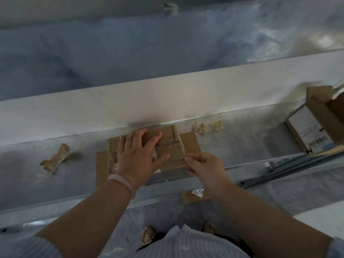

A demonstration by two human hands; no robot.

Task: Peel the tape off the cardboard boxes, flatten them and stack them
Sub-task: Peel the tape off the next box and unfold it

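Pressed left hand (138,155) flat, fingers spread, on the small box (173,144) atop a flattened sheet (191,142) at mid worktop (242,142). Pinched its tape (167,145) end with right hand (204,167). Judged partway: tape not yet off, open box (312,125) waiting far right, peeled wads (55,158) scattered. Grey metal surface, pale ledge (167,97) behind.

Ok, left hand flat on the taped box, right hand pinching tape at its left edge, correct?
No: in the head view the right hand pinches tape at the right edge of the taped box. The left hand does lie flat on it.
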